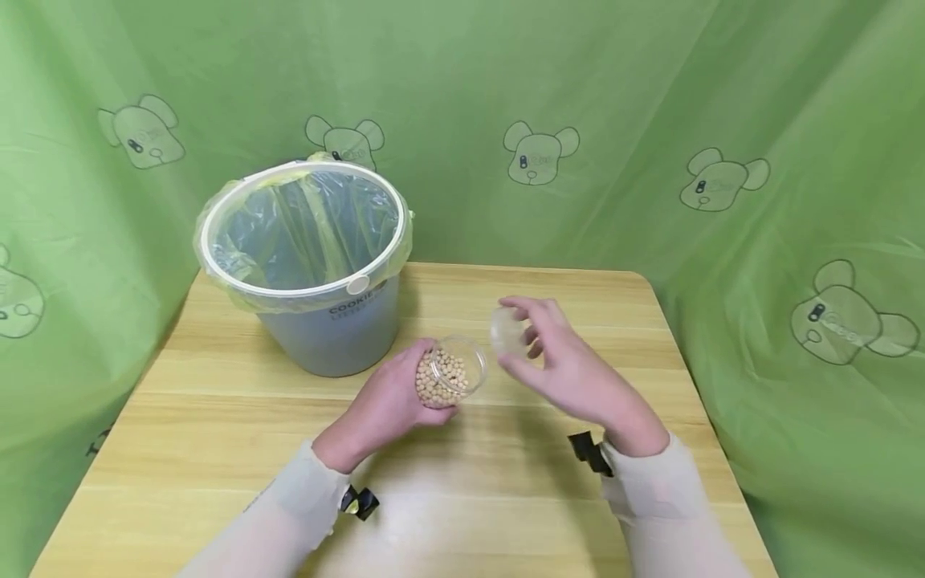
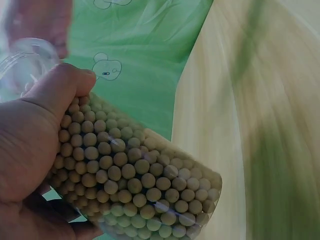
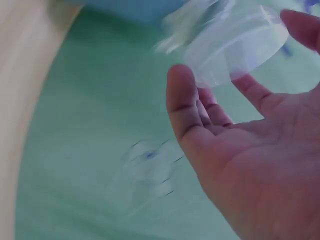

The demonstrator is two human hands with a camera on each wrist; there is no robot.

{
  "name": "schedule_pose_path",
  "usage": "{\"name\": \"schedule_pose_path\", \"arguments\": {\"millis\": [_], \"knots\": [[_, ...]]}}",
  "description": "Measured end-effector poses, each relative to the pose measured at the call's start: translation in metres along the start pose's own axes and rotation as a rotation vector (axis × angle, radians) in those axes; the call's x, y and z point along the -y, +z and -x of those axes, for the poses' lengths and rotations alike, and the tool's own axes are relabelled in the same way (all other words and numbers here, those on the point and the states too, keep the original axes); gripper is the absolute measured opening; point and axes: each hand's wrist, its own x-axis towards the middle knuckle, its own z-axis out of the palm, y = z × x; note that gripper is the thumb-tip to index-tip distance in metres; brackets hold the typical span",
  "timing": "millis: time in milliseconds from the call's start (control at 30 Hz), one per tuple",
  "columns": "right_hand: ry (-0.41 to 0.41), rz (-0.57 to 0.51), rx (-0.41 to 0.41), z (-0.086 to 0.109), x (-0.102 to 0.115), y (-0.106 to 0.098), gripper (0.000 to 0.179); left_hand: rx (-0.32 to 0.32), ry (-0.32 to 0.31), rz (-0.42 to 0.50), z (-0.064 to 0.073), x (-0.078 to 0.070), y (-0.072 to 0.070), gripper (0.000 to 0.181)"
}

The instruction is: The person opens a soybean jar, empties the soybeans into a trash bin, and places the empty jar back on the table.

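Note:
My left hand grips a clear jar of round beige beans round its side. The jar is tilted, its uncovered mouth toward the right hand; in the left wrist view the beans pack its lower part, with the thumb laid along the wall near the neck. Just right of the mouth, my right hand holds a clear round lid by its edge, apart from the jar. The right wrist view shows the lid between thumb and fingertips, slightly blurred.
A blue-grey bin stands on the wooden table at the back left, close to the left hand. A yellowish bag lines it under a white rim. Green curtain with printed bear heads surrounds the table's back and sides.

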Motion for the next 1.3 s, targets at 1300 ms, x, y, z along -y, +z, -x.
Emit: {"name": "schedule_pose_path", "arguments": {"millis": [1300], "knots": [[0.320,-0.056,-0.065,-0.004,-0.157,0.133,0.083,-0.136,-0.090,0.114,0.032,0.014,-0.022,0.097]]}}
